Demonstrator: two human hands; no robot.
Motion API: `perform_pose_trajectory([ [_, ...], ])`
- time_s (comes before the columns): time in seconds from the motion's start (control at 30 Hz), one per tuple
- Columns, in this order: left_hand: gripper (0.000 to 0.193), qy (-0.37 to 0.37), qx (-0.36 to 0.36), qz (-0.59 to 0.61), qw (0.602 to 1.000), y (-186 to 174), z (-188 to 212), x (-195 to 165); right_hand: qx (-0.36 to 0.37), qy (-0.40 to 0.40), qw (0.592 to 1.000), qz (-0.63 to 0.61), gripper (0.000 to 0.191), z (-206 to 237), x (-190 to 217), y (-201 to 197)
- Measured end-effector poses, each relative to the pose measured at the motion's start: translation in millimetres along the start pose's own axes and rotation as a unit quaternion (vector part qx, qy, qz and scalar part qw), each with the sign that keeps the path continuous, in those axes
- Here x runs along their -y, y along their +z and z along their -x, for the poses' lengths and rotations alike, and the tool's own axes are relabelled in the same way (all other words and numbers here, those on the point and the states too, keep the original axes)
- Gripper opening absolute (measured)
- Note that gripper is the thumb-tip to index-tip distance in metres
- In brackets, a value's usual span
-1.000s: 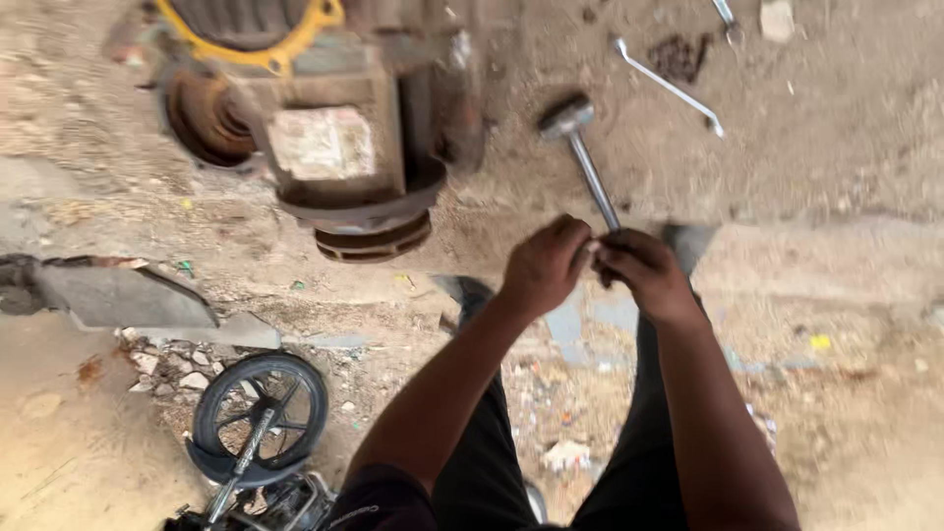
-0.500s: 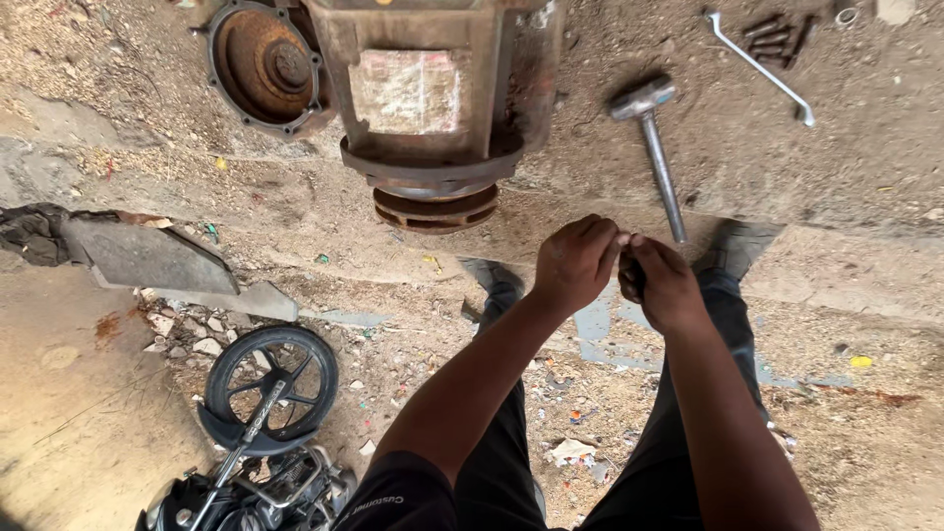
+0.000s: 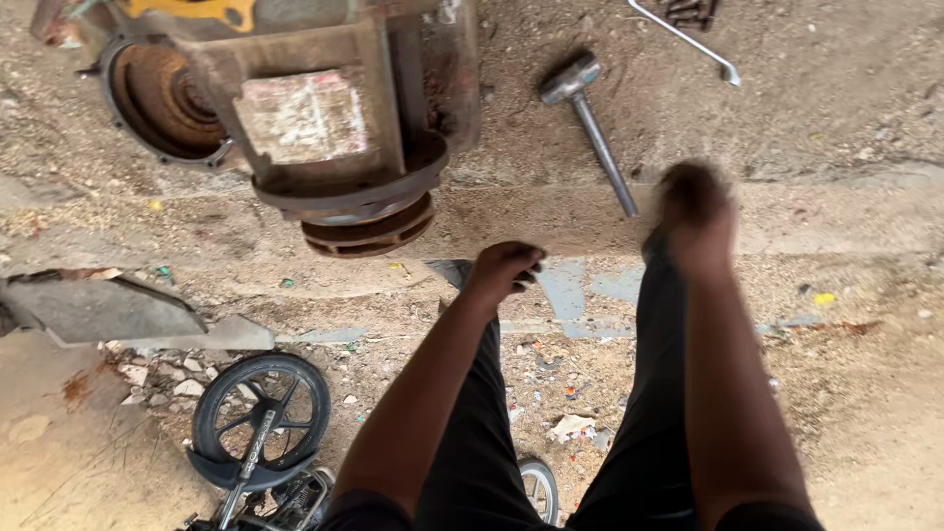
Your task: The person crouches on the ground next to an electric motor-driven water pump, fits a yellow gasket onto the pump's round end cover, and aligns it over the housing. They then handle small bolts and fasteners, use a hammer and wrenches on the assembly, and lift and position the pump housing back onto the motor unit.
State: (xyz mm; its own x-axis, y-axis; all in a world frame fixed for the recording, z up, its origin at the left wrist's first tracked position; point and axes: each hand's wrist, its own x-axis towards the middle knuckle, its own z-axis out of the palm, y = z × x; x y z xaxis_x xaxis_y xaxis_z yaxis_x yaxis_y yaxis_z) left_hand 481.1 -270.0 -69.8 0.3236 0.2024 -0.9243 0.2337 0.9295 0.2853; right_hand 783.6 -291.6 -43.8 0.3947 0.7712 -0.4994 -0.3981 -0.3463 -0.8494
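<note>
Hammer released, hands now apart

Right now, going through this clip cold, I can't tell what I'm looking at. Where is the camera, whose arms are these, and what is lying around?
The picture comes from a camera worn on a person's head, looking down, so the two arms reaching in from the bottom are that person's own. There is no robot. The left hand is curled loosely and seems to hold nothing. The right hand is blurred with motion; whether it holds anything cannot be told. It is close to the handle end of a metal hammer lying on the dirt ground. Farther off lies a thin bent metal tool. At upper left sits a large rusty electric motor with a round end cover beside it. At lower left a small wheeled toy shows, amid scattered litter. The dark trousers are the person's legs.
</note>
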Motion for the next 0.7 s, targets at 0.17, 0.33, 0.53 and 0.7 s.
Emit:
perform_pose_trajectory([
  [0.17,0.03,0.009,-0.034,-0.038,0.999,-23,17,26,-0.089,-0.119,0.973,0.175,0.025,-101,32,-54],
  [0.33,0.032,0.003,-0.084,-0.059,0.995,-34,30,57,-0.137,-0.116,0.941,0.286,0.041,-163,52,-56],
  [0.53,0.023,0.128,-0.054,0.002,0.99,-38,36,78,-0.039,-0.113,0.871,0.477,0.05,-87,17,-7],
  [0.7,0.073,0.042,-0.084,-0.03,0.995,-44,49,84,0.134,0.009,0.929,0.346,0.044,83,-2,97],
])
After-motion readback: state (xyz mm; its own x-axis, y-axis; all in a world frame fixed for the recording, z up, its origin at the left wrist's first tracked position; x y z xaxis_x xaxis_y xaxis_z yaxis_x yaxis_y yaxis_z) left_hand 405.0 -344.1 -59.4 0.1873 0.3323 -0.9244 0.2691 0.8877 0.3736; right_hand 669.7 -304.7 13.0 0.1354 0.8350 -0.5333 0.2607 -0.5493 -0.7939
